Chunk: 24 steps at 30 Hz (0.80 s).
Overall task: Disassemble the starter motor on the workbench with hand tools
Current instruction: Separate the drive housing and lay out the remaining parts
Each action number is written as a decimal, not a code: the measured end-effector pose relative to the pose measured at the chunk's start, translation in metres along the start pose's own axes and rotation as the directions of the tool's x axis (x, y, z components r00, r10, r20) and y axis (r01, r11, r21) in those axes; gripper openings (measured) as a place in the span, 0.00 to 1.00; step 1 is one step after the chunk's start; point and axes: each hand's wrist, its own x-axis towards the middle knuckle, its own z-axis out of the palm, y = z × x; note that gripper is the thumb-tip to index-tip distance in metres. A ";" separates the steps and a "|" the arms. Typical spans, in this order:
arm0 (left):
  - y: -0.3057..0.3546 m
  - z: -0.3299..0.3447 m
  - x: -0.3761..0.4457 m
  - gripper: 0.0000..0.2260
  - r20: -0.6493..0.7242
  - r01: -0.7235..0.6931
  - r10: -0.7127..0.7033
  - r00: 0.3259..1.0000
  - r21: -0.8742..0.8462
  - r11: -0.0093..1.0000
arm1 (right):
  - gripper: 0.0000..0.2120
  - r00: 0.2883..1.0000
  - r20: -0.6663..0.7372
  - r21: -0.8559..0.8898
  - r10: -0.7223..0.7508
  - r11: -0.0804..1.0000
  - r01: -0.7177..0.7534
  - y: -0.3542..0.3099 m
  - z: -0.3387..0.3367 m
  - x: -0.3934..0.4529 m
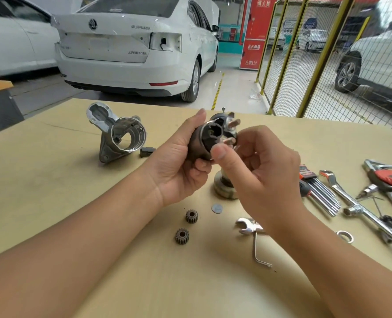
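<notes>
Above the workbench (52, 191), left hand (179, 166) gripping solenoid (204, 138) — right hand's (259, 171) grip perhaps hidden

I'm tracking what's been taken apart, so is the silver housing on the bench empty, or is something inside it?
Empty. The silver housing lies apart on the workbench, its round opening facing the camera, with only bare inner walls showing.

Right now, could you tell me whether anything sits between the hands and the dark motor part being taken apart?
Nothing visible does. The left hand already grips the dark cylindrical motor part above the workbench, and the right hand has its fingers curled at the part's open end, its thumb on the rim.
</notes>
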 end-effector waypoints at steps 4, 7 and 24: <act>-0.001 0.000 0.001 0.20 0.040 0.039 -0.037 0.999 -0.052 0.998 | 0.12 0.999 -0.026 0.008 -0.037 0.999 0.038 0.001 0.001 -0.001; -0.004 0.000 0.003 0.17 0.009 -0.016 0.017 1.000 -0.069 0.997 | 0.14 0.999 -0.043 0.008 -0.024 1.000 0.024 0.001 0.001 0.000; -0.002 -0.019 -0.001 0.22 0.239 -0.625 0.580 0.779 0.229 0.746 | 0.21 0.983 0.087 0.306 0.161 0.935 -0.181 0.015 0.000 0.000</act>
